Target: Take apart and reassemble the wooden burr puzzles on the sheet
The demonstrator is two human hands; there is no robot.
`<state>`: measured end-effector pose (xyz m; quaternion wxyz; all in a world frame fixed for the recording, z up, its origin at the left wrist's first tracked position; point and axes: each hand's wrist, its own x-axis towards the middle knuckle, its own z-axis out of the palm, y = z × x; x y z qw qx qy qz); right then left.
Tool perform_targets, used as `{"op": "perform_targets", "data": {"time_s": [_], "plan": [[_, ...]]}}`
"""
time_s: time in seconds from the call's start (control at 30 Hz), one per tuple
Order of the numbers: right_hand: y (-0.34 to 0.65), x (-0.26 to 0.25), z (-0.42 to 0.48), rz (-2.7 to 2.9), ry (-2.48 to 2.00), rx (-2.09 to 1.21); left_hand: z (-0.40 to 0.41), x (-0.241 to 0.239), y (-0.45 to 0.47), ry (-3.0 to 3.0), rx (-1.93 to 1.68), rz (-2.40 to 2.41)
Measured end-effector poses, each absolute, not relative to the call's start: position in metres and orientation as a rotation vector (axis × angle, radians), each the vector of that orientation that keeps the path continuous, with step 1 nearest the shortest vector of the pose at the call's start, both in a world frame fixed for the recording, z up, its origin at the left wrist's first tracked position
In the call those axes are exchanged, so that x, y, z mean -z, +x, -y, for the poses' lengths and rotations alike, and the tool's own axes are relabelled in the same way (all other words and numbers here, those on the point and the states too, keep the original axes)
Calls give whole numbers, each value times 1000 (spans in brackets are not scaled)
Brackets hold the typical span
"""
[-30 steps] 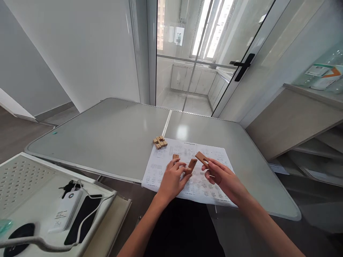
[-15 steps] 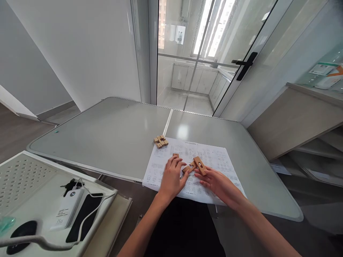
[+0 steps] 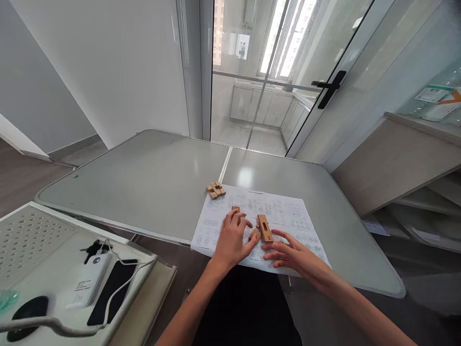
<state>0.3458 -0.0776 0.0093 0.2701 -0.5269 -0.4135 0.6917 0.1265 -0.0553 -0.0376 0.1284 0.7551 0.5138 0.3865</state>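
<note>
The right hand [image 3: 291,253] had loosened its grip, fingers spread around the near end of the slotted block [image 3: 267,233], which now lay against or over another block [image 3: 255,234] above the paper [image 3: 288,220]. The left hand [image 3: 232,240] stayed half-curled, its hold unclear.

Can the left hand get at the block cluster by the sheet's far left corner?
Likely yes: between the left hand and the block cluster I see only printed sheet, with the small block off to one side.

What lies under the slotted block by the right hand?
Left of the slotted block, part of another block shows, with paper around; how far it runs beneath is covered.
</note>
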Motion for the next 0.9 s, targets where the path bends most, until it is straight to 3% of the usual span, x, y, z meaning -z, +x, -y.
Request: {"op": "perform_targets", "data": {"time_s": [0.17, 0.3, 0.63, 0.9], "plan": [[353, 5, 77, 1802, -1504, -1277, 58, 34, 126, 2285, -1063, -1418], [353, 16, 82, 2041, -1423, -879, 59, 34, 123, 2298, -1026, -1363], [350, 21, 85, 2265, -1494, -619, 53, 41, 124, 2237, -1068, -1446], [339, 15, 83, 2358, -1226, -671, 53, 37, 122, 2198, -1091, -1426]]}}
